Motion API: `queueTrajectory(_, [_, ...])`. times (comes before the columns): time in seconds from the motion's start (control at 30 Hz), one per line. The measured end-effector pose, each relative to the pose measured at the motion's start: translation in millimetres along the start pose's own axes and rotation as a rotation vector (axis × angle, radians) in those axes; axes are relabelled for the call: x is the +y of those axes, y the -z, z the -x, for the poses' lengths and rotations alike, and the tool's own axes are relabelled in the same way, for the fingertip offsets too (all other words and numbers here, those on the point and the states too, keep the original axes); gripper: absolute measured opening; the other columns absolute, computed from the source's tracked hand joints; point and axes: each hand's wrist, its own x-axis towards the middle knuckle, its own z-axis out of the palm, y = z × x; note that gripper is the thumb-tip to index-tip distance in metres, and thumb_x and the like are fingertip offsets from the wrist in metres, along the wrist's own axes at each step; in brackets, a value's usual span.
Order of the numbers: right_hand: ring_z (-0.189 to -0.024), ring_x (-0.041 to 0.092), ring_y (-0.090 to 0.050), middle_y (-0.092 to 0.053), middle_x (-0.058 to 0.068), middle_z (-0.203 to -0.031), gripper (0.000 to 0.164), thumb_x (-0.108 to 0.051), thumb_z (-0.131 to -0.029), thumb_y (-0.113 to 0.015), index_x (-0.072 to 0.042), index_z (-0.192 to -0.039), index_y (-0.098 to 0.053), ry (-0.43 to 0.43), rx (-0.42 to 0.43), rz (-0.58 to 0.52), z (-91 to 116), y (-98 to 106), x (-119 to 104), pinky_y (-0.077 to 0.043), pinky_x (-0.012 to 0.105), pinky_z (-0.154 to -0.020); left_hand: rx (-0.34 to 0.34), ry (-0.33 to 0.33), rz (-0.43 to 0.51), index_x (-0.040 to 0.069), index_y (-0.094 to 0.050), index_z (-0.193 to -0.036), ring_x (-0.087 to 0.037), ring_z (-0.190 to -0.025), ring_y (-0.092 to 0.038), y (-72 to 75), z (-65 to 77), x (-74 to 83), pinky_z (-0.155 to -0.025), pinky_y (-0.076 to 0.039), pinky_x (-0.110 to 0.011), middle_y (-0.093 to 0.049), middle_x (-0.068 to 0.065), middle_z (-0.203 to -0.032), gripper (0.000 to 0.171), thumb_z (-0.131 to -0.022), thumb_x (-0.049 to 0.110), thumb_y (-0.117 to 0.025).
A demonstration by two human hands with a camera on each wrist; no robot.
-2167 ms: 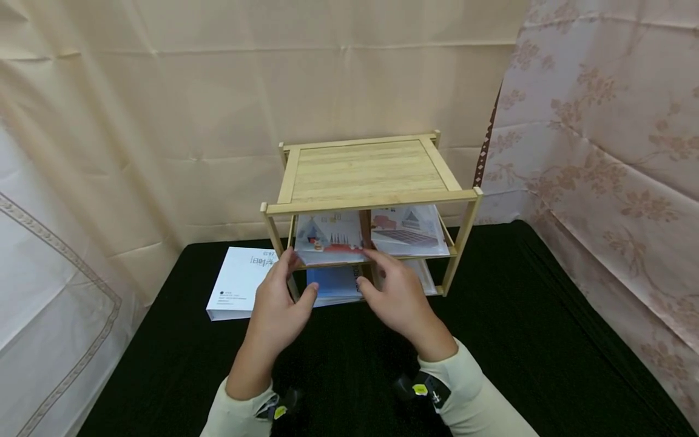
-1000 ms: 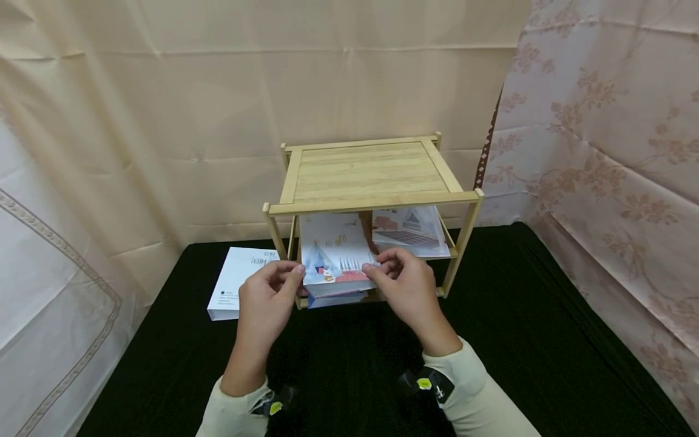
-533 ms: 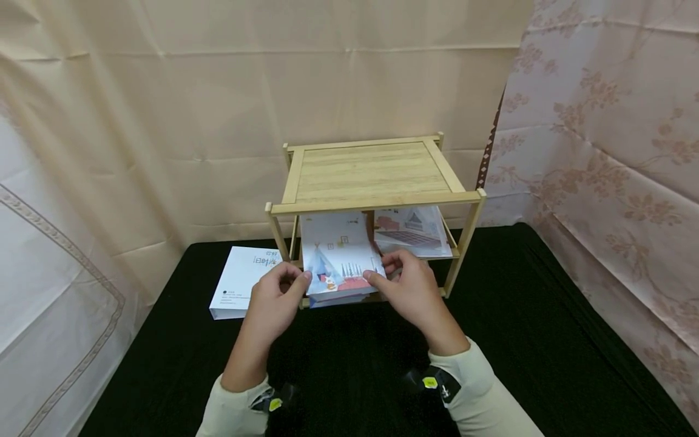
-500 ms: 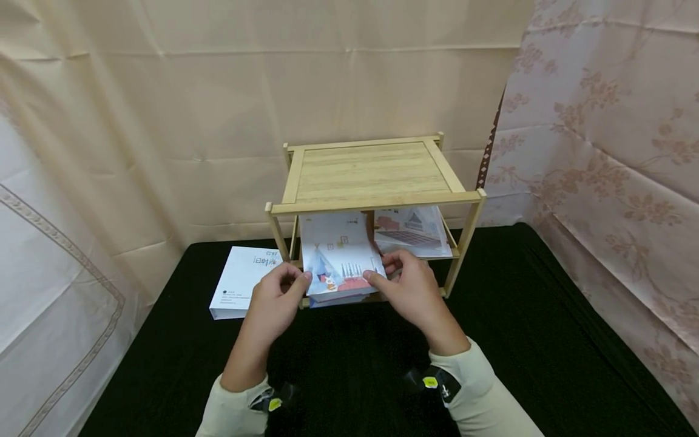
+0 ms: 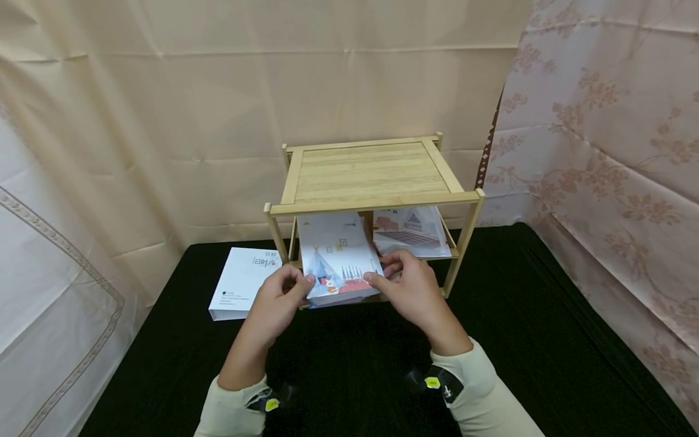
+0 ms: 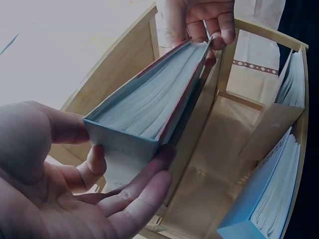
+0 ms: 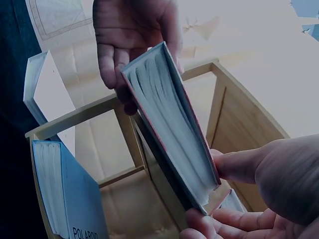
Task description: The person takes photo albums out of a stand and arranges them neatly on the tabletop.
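Observation:
A photo album with a pale cover, printed with a tent and red shapes, sticks out over the front of a wooden shelf's middle tier. My left hand pinches its near left corner, thumb on top and fingers underneath. At the near right corner, my right hand grips it the same way. Both wrist views show the thick page block of the album facing the cameras, held between the two hands. The far end of the album is hidden under the shelf's top board.
The two-tier wooden shelf stands on a dark green cloth. A similar album lies on its middle tier at right. A blue Polaroid album sits on the lower tier. A white album lies left of the shelf.
Both hands have gone from reaching at the album's edges to gripping its corners. The album has slid out toward me past the shelf's front edge, and lately shifted slightly left.

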Motion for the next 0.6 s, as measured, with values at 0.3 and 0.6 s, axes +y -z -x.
queueTrajectory(0.3, [-0.079,0.019,-0.069,-0.073,0.009,-0.099,0.049,-0.032,-0.089,-0.083,-0.003,-0.124,-0.065,0.004,-0.095,-0.151,5,-1,-5,-0.058,0.033,-0.068,0.015,-0.028,-0.094,0.006,-0.059,-0.097,-0.023,-0.087,-0.057,10.3,5.7,0.9,-0.075,-0.047,-0.032,-0.059,-0.01,-0.098,0.027,-0.102,0.032,-0.065])
queueTrajectory(0.6, [-0.075,0.019,-0.07,-0.07,0.012,-0.099,0.062,-0.025,-0.09,-0.081,0.004,-0.138,-0.055,-0.02,-0.207,-0.264,8,-2,2,-0.063,0.039,-0.07,0.01,-0.03,-0.049,0.004,-0.06,-0.093,-0.022,-0.092,-0.063,11.5,10.6,-4.9,-0.08,-0.053,-0.032,-0.063,-0.012,-0.105,0.023,-0.098,0.023,-0.072])
